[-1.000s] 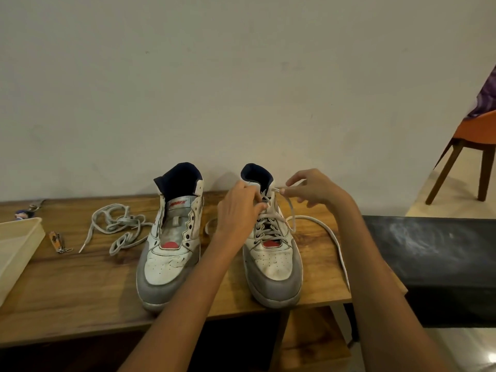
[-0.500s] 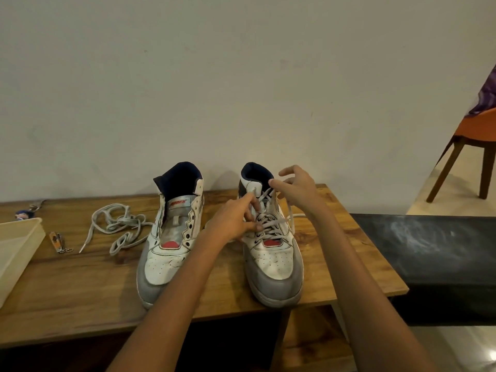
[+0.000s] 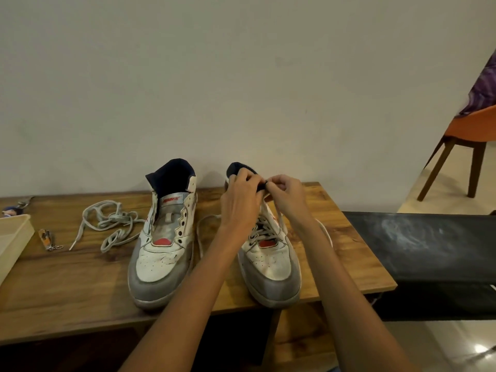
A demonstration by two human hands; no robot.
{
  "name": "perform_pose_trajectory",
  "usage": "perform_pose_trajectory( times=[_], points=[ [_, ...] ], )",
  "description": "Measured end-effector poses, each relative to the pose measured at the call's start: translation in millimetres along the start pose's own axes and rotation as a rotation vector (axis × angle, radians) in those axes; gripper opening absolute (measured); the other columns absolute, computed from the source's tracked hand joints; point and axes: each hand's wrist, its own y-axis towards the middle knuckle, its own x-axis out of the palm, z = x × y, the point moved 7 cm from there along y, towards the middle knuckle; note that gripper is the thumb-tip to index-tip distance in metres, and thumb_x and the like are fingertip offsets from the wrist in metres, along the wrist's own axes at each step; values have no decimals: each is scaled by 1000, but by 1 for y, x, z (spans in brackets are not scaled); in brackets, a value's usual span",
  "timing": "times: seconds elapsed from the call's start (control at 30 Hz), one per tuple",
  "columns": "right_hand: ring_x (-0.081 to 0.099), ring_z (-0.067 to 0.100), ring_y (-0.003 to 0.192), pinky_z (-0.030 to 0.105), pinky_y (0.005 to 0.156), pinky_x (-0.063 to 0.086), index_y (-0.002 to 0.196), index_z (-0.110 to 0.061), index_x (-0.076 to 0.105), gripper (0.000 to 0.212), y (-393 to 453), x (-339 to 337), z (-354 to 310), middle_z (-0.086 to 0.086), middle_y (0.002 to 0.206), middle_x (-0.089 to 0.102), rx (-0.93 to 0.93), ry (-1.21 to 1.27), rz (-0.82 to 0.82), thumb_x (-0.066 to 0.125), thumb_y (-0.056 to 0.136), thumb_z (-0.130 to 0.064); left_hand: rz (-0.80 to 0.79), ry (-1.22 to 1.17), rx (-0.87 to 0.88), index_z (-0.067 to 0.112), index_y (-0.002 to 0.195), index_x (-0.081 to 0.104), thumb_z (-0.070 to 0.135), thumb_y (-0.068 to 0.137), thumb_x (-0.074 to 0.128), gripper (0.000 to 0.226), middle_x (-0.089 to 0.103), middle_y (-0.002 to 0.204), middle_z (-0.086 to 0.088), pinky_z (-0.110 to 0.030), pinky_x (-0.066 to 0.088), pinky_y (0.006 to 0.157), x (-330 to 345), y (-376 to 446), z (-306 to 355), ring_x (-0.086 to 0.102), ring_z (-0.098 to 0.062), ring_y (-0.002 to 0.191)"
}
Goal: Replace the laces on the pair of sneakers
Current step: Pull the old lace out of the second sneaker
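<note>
1. Sneakers are set side by side, toes toward the person, on the wooden table point(image 3: 80, 285): the left sneaker point(image 3: 163, 237) is unlaced, and the right sneaker point(image 3: 268, 253) is laced partway up.
2. The lace point(image 3: 264, 232) is judged soft, light and limp; it is best pinched close to its stiff tip and fed through an eyelet.
3. The right sneaker's collar is met by both hands, directly above the crossed lacing.
4. The left hand point(image 3: 240, 200) is curled at the collar; whether lace or collar is held cannot be told.
5. The right hand point(image 3: 288, 197) is closed in a pinch, seemingly on the lace.
6. A loose lace point(image 3: 110, 224) is left lying beside the left sneaker.
</note>
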Motion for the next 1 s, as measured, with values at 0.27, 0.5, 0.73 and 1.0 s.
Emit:
perform_pose_trajectory(
  times=[0.27, 0.5, 0.73, 1.0],
  points=[
    [65, 17, 72, 34, 66, 57, 90, -15, 65, 11, -7, 2, 11, 7, 87, 70, 37, -12, 110, 56, 86, -9, -22, 46, -40, 10, 115, 57, 21, 93, 53, 25, 46, 125, -4, -25, 46, 77, 12, 2, -2, 42, -17, 109],
    [65, 21, 77, 37, 70, 55, 84, -20, 60, 7, -14, -18, 10, -1, 81, 65, 54, -20, 244, 58, 84, -14, -28, -24, 113, 13, 107, 55, 9, 92, 52, 16, 45, 122, -3, -18, 37, 64, 11, -5, 0, 43, -14, 105],
    [58, 7, 54, 15, 47, 40, 93, -12, 63, 9, -12, -20, 5, 2, 82, 65, 55, 4, 129, 57, 87, -11, 7, -152, 1, 21, 111, 60, 29, 87, 63, 25, 42, 122, -1, -17, 37, 68, 0, 2, -11, 46, -13, 106],
    [65, 20, 73, 32, 64, 53, 82, -17, 63, 8, -12, -18, 3, 2, 81, 67, 13, -34, 114, 57, 83, -12, -38, -202, -100, 17, 96, 65, 26, 87, 63, 13, 43, 119, -2, -23, 40, 76, 19, 1, -6, 42, -16, 110]
  ],
)
